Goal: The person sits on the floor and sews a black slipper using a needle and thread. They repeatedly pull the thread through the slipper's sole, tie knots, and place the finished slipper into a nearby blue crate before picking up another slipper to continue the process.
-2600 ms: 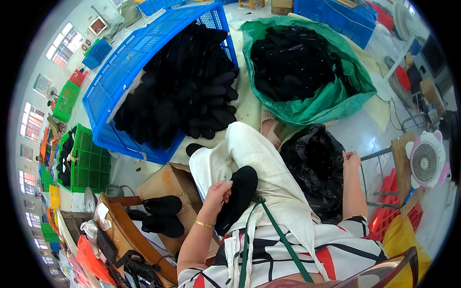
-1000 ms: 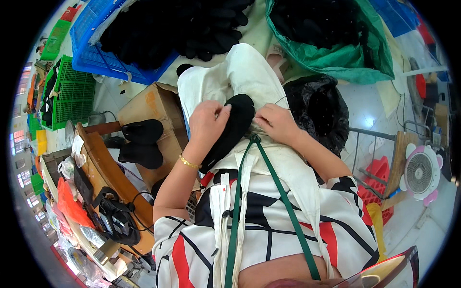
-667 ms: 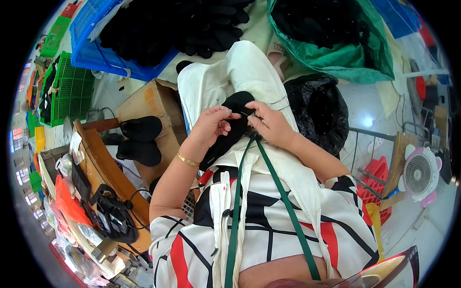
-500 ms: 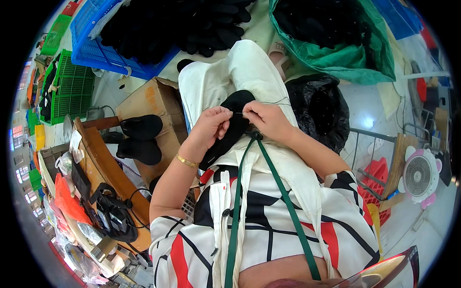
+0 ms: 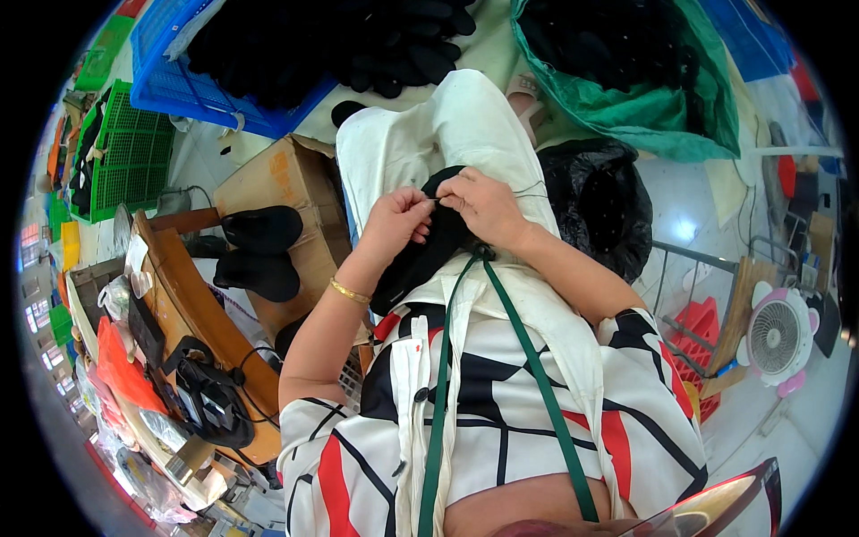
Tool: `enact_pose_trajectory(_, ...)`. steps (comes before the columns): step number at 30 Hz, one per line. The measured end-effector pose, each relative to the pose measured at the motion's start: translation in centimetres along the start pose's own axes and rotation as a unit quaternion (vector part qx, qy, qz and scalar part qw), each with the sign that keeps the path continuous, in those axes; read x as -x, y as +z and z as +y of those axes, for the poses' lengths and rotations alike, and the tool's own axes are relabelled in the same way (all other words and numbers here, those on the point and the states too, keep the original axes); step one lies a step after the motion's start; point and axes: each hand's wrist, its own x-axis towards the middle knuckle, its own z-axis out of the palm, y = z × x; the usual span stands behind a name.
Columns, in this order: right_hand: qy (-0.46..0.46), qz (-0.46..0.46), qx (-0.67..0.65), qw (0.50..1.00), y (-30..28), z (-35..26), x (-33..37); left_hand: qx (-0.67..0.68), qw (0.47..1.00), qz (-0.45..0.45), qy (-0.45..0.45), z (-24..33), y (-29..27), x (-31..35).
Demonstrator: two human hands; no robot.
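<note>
Black shoe upper (image 5: pixel 420 255) on the lap, near centre. Left hand (image 5: pixel 398 224) and right hand (image 5: pixel 479 204) pinched closed on its far edge, a thin thread (image 5: pixel 528 190) trailing right. Likely risks: thread snagging, or the upper slipping toward the cardboard box (image 5: pixel 286 201) at left.

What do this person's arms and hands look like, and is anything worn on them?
Both forearms are bare, with no gloves on the left hand or the right hand. A thin gold bangle circles the left wrist. Short sleeves belong to a white top with black lines and red patches.
</note>
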Motion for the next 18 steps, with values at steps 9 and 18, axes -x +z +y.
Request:
enact_pose_trajectory(9, 0.253, 0.001, -0.457, 0.853, -4.9, 0.2, 1.6, -0.107, 0.984, 0.044, 0.134, -0.6, 1.0, 0.2)
enact_pose_trajectory(18, 0.192, 0.585, -0.536, 0.577, -27.7, 14.1, 11.8, -0.2, 0.962, 0.045, 0.181, 0.5, 1.6, 1.3)
